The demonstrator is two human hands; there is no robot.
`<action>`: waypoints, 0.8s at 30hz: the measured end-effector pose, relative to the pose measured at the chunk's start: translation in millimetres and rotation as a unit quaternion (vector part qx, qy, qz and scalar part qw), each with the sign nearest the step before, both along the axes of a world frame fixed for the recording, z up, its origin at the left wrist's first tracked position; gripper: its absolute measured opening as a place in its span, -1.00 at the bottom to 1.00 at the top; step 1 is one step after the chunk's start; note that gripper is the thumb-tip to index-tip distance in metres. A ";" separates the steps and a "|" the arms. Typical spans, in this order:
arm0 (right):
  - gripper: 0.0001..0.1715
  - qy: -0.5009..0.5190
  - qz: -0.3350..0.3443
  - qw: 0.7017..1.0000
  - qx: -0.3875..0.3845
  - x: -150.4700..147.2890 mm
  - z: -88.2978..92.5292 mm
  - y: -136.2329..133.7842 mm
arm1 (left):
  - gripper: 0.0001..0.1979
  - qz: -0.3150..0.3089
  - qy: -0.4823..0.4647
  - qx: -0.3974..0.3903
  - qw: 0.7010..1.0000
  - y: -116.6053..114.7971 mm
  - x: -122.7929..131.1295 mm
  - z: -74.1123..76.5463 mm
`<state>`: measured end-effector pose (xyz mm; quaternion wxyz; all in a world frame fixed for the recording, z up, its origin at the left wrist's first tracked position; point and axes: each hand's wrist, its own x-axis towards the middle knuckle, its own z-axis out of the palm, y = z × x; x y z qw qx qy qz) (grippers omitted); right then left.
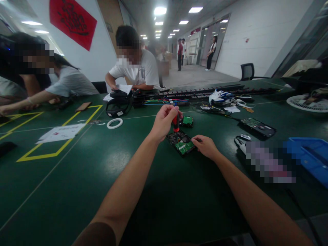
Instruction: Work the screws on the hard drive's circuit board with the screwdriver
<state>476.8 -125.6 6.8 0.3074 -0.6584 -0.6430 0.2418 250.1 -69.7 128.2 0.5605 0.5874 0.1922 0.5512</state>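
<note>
A hard drive (181, 142) lies on the green table before me, its green circuit board facing up. My left hand (165, 121) is closed round a red and black screwdriver (176, 124), held upright with its lower end at the drive's far left part. The tip is too small to make out. At the drive's right edge, my right hand (205, 146) pinches or steadies the side with its fingers closed together. Just behind the screwdriver lies a second drive with a green board (188, 121).
Another hard drive (257, 127) lies to the right, near a blue bin (307, 153). A white ring (114, 123) and paper sheet (61, 132) are on the left. Gloves (219, 96), cables and long black strips span the back. Several people sit or stand beyond.
</note>
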 end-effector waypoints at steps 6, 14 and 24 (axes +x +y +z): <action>-0.65 0.003 -0.001 1.000 -0.004 0.3 1.6 -0.7 | -0.80 0.003 0.027 0.022 0.999 -0.1 -2.2 1.1; -0.65 0.000 -0.006 1.000 -0.004 0.5 2.5 -1.3 | -0.81 0.010 0.030 0.051 0.998 0.7 -2.5 2.4; -0.67 0.000 -0.001 1.000 -0.002 -2.3 5.1 -2.2 | -0.77 -0.034 -0.072 -0.048 0.996 0.1 5.7 -1.0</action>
